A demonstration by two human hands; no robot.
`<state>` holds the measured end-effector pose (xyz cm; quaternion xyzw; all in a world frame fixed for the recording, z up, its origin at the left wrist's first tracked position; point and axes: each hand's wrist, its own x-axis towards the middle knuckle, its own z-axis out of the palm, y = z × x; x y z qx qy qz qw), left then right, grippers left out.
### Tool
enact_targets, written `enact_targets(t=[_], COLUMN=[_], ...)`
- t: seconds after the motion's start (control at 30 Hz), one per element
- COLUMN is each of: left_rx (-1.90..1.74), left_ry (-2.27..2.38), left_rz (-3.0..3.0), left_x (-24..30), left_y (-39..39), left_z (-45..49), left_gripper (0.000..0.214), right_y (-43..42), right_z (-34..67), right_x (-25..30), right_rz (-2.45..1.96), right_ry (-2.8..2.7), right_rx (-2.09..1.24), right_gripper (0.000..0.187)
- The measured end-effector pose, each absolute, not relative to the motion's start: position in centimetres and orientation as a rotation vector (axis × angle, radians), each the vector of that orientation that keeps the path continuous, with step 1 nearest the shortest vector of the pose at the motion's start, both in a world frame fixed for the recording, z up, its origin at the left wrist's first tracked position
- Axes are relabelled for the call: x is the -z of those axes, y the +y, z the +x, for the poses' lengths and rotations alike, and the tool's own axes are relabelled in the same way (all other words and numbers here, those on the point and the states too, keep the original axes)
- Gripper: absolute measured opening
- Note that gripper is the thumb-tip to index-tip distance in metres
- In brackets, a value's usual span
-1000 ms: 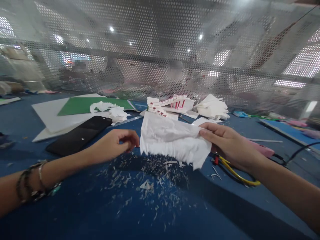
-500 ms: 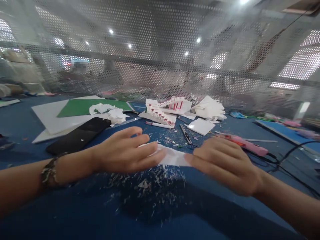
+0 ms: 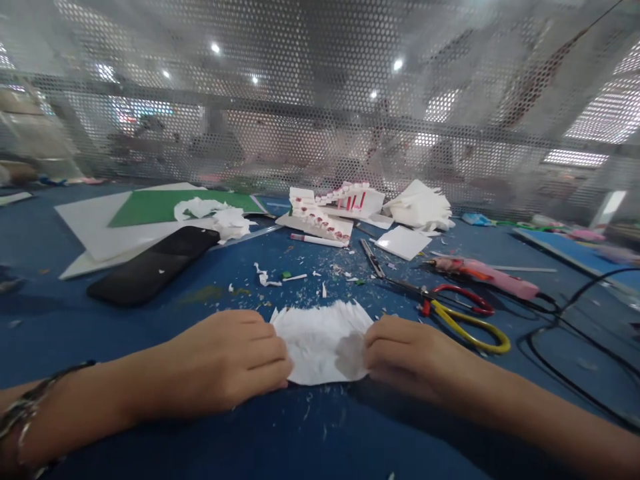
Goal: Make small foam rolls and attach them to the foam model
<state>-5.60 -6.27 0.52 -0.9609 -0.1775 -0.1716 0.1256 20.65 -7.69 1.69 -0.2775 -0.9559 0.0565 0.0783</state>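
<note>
A white fringed sheet of paper [image 3: 320, 340] lies flat on the blue table [image 3: 150, 327] close in front of me. My left hand [image 3: 227, 360] has its fingers curled over the sheet's left edge and holds it down. On the sheet's right edge my right hand [image 3: 405, 353] grips with its fingers curled. The fringe points away from me. Small white paper scraps [image 3: 280, 277] are scattered beyond the sheet.
Red-and-yellow scissors [image 3: 460, 310], a pink glue gun [image 3: 490, 277] with a black cable [image 3: 575, 327], a black phone [image 3: 153, 263], white and green boards [image 3: 150, 210], a white-and-red paper model [image 3: 335, 210] and a marker pen [image 3: 317, 240] lie beyond. A perforated metal screen [image 3: 320, 100] stands behind.
The sheet was held up in the air by my right hand; both hands have brought it down flat onto the table and nearer to me.
</note>
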Motion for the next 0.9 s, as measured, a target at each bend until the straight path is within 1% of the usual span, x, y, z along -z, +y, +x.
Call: enact_targets(t=[0.07, 0.17, 0.27, 0.33, 0.37, 0.4, 0.47, 0.53, 0.67, 0.73, 0.8, 0.9], left_rx=[0.507, 0.556, 0.553, 0.507, 0.474, 0.452, 0.439, 0.473, 0.499, 0.523, 0.573, 0.630], left_ry=[-0.434, -0.450, -0.448, -0.377, -0.345, -0.333, -0.343, -0.389, -0.602, -0.718, -0.808, -0.853], left_rz=[-2.864, -2.883, -2.757, -2.681, -2.660, -2.648, -2.668, -2.723, -3.000, -3.157, -3.239, -3.259], left_x=[-0.2, -0.1, -0.4, -0.6, -0.7, -0.7, -0.6, -0.5, -0.4, -0.4, -0.2, 0.2], left_y=[-6.1, -6.0, -6.3, -6.7, -6.8, -6.9, -7.0, -6.9, -6.4, -6.2, -6.0, -5.9], left_z=[-5.9, -6.1, -5.5, -4.6, -4.1, -3.6, -2.7, -2.3, -2.5, -2.8, -3.0, -3.1], left_gripper=[0.029, 0.033, 0.033, 0.032, 0.031, 0.030, 0.029, 0.027, 0.010, 0.005, 0.009, 0.016], right_y=[-7.6, -7.4, -7.4, -7.8, -8.1, -8.4, -9.1, -9.3, -8.5, -7.9, -7.5, -7.0], right_z=[20.7, 21.2, 21.5, 21.0, 20.6, 19.9, 18.5, 17.2, 15.8, 15.7, 15.9, 16.3], right_x=[-2.0, -2.1, -2.0, -2.0, -2.0, -2.0, -1.8, -1.5, -0.6, -0.1, 0.3, 0.7], right_rz=[-0.828, -0.735, -0.787, -0.911, -0.960, -0.987, -1.002, -0.958, -0.914, -0.890, -0.867, -0.856], right_ry=[-2.892, -2.943, -2.841, -2.764, -2.750, -2.767, -2.825, -2.855, -2.768, -2.719, -2.679, -2.644], right_rx=[-0.110, 0.244, 0.636, 0.718, 0.677, 0.567, 0.302, 0.131, -0.108, -0.222, -0.301, -0.381], right_gripper=[0.025, 0.029, 0.025, 0.017, 0.012, 0.009, 0.018, 0.021, 0.013, 0.010, 0.007, 0.009])
